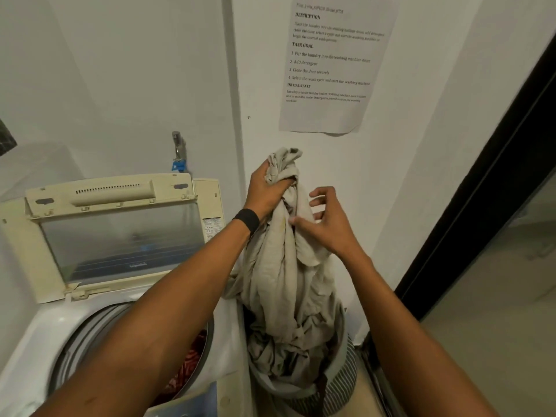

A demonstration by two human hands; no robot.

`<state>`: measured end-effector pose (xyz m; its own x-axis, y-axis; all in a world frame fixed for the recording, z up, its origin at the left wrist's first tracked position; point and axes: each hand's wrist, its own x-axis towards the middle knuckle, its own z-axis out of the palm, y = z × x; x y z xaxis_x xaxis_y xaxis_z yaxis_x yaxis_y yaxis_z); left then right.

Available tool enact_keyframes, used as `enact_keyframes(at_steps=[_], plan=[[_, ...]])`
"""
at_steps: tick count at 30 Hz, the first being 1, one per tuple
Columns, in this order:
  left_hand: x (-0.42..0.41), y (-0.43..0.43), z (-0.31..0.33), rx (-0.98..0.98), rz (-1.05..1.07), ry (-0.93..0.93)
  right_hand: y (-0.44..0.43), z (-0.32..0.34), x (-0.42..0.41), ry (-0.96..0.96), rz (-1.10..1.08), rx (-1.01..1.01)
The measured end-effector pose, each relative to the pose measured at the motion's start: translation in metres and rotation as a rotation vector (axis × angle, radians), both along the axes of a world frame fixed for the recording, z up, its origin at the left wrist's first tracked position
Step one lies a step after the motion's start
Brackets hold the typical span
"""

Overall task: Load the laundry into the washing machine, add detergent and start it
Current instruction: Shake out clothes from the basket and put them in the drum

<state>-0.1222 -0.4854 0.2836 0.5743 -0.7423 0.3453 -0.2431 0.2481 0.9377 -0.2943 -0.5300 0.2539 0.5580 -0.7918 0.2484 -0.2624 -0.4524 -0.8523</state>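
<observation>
Your left hand (267, 191) was clamped on the bunched top of a pale, crumpled cloth (282, 272) at centre frame, its long tail heaped in the striped basket (346, 382) at lower centre. Your right hand (328, 224) sat just beside it, fingers apart and loosely curled, thumb touching the fabric, gripping nothing. Risk, as judged: the limp, soft drape could snag the basket rim or trail over the washing machine (39, 332) edge at lower left instead of dropping into the round drum, where red laundry (192, 356) already lay.
</observation>
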Motion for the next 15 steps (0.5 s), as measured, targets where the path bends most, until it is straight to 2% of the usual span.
enact_keyframes(at_steps=[2,4,6,10,13,15], plan=[[0.001,0.000,0.001,-0.007,0.010,-0.006,-0.006,-0.006,-0.003,0.060,-0.077,-0.160],[0.008,0.002,-0.002,-0.003,0.039,-0.014,-0.021,0.000,-0.012,0.046,-0.122,-0.161],[0.017,0.005,-0.008,0.010,0.050,-0.012,-0.035,0.013,-0.023,-0.106,-0.116,-0.017],[0.023,0.012,-0.013,0.021,0.008,-0.002,-0.046,0.044,-0.024,-0.619,-0.028,0.501],[0.004,0.009,-0.007,0.026,-0.099,-0.018,-0.051,0.061,0.000,-0.784,0.068,0.708],[-0.013,0.004,-0.003,0.017,-0.193,-0.019,-0.040,0.072,0.020,-0.791,0.162,0.772]])
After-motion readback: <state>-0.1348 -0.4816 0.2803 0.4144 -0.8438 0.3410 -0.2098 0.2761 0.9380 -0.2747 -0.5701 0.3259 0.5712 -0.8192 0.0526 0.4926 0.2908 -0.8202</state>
